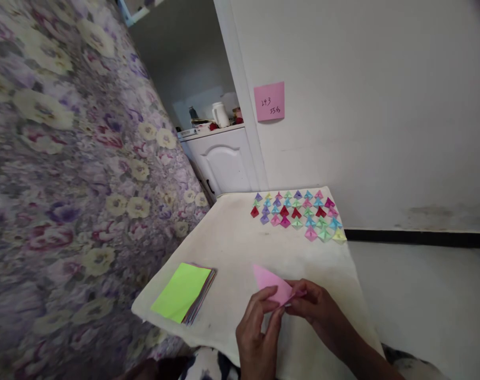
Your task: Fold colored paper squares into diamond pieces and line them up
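A pink sheet of paper (272, 281), partly folded to a pointed shape, is held over the near part of the table by both hands. My left hand (259, 322) pinches its lower edge between thumb and fingers. At the paper's right end, my right hand (313, 301) grips a folded corner, with a bit of pink sticking out between the fingers. To the left lies a stack of coloured paper (183, 290) with a bright yellow-green sheet on top. Several rows of small folded paper pieces (297, 212) in many colours stand at the table's far right.
The table (232, 232) has a pale cover and meets a white wall (362, 105) at the back. A pink note (269, 102) with handwriting is stuck there. A floral curtain (85, 211) hangs on the left. Behind it, a white cabinet (224, 161) carries a white jug (220, 114).
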Available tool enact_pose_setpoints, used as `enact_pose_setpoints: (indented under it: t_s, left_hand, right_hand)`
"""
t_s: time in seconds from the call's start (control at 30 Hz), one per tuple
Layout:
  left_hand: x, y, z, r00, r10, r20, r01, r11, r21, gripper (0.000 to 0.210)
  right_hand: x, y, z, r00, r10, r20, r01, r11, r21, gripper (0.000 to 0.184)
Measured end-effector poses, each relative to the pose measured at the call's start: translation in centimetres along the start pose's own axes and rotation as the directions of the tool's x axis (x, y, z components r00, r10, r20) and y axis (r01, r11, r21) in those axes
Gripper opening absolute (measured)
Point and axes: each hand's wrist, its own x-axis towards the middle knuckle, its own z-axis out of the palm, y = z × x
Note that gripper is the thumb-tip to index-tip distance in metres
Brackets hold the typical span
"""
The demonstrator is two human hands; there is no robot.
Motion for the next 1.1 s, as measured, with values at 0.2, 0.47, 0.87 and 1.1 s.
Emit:
enact_pose_setpoints:
  t_s: [0.2, 0.47, 0.87, 1.1]
  left_hand:
    - [-0.2, 0.8, 0.2, 0.997, -0.073, -0.033, 0.07, 0.994, -0.083, 0.005]
    - [-0.6, -0.2, 1.3, 0.988, -0.002, -0.153, -0.003, 1.0, -0.029, 0.007]
    - [-0.4, -2.2, 1.7, 0.926, -0.376, 0.028, 0.362, 0.869, -0.336, 0.069]
    - [0.3, -1.5, 1.6, 0.897, -0.362, 0.253, 0.44, 0.779, -0.446, 0.038]
  right_hand:
    - [-0.2, 0.3, 0.0, 0.995, -0.086, -0.044, 0.085, 0.996, -0.017, 0.021]
    - [-0.2, 1.4, -0.2, 0.986, -0.136, -0.093, 0.131, 0.99, -0.056, 0.025]
    - [-0.2, 0.3, -0.1, 0.967, -0.205, -0.151, 0.149, 0.938, -0.314, 0.043]
    - [0.1, 0.1, -0.6, 0.976, -0.146, -0.164, 0.058, 0.892, -0.447, 0.013]
